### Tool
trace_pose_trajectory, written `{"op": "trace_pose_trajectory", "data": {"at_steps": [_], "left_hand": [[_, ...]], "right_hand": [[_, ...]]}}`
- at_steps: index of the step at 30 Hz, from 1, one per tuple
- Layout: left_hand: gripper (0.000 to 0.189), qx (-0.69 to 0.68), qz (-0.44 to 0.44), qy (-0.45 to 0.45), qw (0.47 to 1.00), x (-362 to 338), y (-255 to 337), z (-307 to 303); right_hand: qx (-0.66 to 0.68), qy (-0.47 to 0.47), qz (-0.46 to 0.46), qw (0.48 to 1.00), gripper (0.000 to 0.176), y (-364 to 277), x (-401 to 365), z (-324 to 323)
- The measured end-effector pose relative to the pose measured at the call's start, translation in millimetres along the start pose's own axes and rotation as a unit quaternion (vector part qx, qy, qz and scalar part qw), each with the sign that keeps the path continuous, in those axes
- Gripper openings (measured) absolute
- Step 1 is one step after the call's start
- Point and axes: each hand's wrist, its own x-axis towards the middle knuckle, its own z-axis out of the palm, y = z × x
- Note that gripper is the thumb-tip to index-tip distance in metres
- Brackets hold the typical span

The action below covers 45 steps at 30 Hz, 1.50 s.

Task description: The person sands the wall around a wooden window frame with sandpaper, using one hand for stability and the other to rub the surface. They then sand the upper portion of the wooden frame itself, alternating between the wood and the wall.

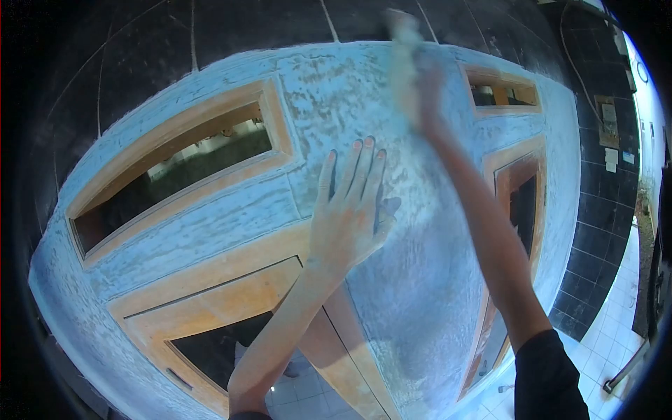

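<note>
My left hand (pixel 348 217) lies flat against the blue painted wall (pixel 420 301), its fingers apart and pointing up, with nothing in it. Higher up and to the right, my right hand (pixel 425 105) is smeared by motion, its fingers round a pale, blurred tool (pixel 404 63). The tool's upper end reaches the dark band above the wall; its exact shape is hard to make out. Around both hands the blue paint looks patchy, with whitish and darker marks.
A wooden vent frame (pixel 280 129) and a wooden door frame (pixel 210 297) are on the left. At the right are a smaller vent frame (pixel 539 105) and a tall wooden frame (pixel 539 182). Dark tiles (pixel 595 238) and a pale tiled floor (pixel 602 336) lie farther right.
</note>
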Motion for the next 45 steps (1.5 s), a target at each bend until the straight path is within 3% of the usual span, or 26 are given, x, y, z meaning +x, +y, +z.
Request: {"op": "trace_pose_trajectory", "data": {"at_steps": [1, 4, 6, 7, 9, 10, 14, 16, 17, 19, 20, 22, 23, 26, 27, 29, 31, 34, 35, 36, 37, 38, 39, 40, 41, 45], "left_hand": [[0.067, 0.004, 0.000, -0.008, 1.000, -1, -2, 0], [0.064, -0.003, 0.008, -0.031, 0.999, -5, -2, 0], [0.061, -0.004, 0.008, -0.045, 0.999, -9, -5, -4], [0.060, -0.001, 0.014, -0.029, 0.999, -9, -5, -6], [0.059, 0.005, 0.014, -0.018, 1.000, -19, -11, -13], [0.059, 0.010, 0.014, -0.018, 1.000, -22, -15, -16], [0.061, 0.008, -0.011, -0.071, 0.997, -34, -17, -17], [0.061, 0.008, -0.006, -0.068, 0.998, -33, -15, -20], [0.061, 0.011, 0.001, -0.064, 0.998, -33, -17, -22], [0.061, 0.011, -0.002, -0.060, 0.998, -36, -17, -25], [0.061, 0.010, -0.004, -0.057, 0.998, -38, -18, -27], [0.062, 0.027, -0.011, -0.055, 0.998, -41, -18, -28], [0.063, 0.040, -0.012, -0.060, 0.997, -44, -15, -28], [0.064, 0.033, -0.024, -0.080, 0.996, -47, -18, -24], [0.064, 0.034, -0.024, -0.082, 0.996, -48, -17, -26], [0.064, 0.037, -0.014, -0.067, 0.997, -48, -19, -32], [0.063, 0.028, -0.021, -0.072, 0.997, -55, -21, -38], [0.063, 0.022, -0.033, -0.072, 0.997, -62, -26, -40], [0.064, 0.025, -0.032, -0.078, 0.996, -65, -25, -40], [0.064, 0.026, -0.031, -0.080, 0.996, -68, -27, -40], [0.065, 0.020, -0.029, -0.078, 0.996, -69, -29, -38], [0.066, 0.012, -0.027, -0.077, 0.997, -70, -30, -37], [0.066, 0.010, -0.026, -0.081, 0.996, -70, -29, -38], [0.067, 0.011, -0.024, -0.075, 0.997, -68, -28, -39], [0.067, 0.014, -0.025, -0.069, 0.997, -67, -29, -41], [0.067, 0.015, -0.032, -0.066, 0.997, -68, -27, -40]], "right_hand": [[-0.038, -0.011, -0.100, 0.994, 0.037, -28, -7, 14], [0.008, 0.095, -0.132, 0.987, 0.041, -96, -20, 32], [0.050, -0.098, 0.018, 0.994, 0.051, -93, -17, -4], [0.055, -0.097, 0.015, 0.994, 0.051, -81, -16, -7], [0.109, 0.010, 0.015, 0.994, 0.040, -61, -15, 1], [0.032, 0.068, -0.055, 0.996, 0.044, -65, -12, 17], [0.013, 0.083, -0.043, 0.996, 0.042, -121, -12, 40], [0.008, 0.138, -0.162, 0.977, 0.042, -116, -15, 49], [0.009, 0.141, -0.162, 0.977, 0.042, -103, -13, 39], [-0.032, 0.009, -0.086, 0.996, 0.039, -69, -11, 12], [-0.028, 0.008, -0.087, 0.996, 0.039, -74, -9, 18], [0.039, 0.124, -0.087, 0.988, 0.056, -85, -6, 33], [0.040, 0.119, -0.085, 0.989, 0.056, -102, -10, 42], [-0.012, 0.131, -0.084, 0.988, 0.050, -146, -7, 50], [0.011, 0.115, -0.121, 0.986, 0.023, -145, -9, 44], [0.037, 0.103, -0.156, 0.982, 0.030, -129, -10, 32], [0.190, -0.004, 0.021, 0.982, 0.030, -99, -10, 17], [0.313, 0.054, 0.087, 0.944, 0.031, -122, -8, 58], [0.312, 0.050, 0.093, 0.944, 0.031, -137, -15, 62], [0.176, 0.056, -0.028, 0.982, 0.026, -156, -18, 62], [0.034, 0.062, -0.153, 0.986, 0.057, -172, -16, 63], [0.068, 0.197, -0.191, 0.959, 0.057, -168, -21, 85], [0.067, 0.195, -0.187, 0.960, 0.057, -159, -20, 71], [0.010, 0.115, -0.170, 0.979, 0.030, -140, -14, 48], [-0.043, 0.033, -0.152, 0.987, 0.027, -124, -12, 30], [-0.002, 0.030, -0.014, 0.999, 0.026, -76, 2, 60]]}}
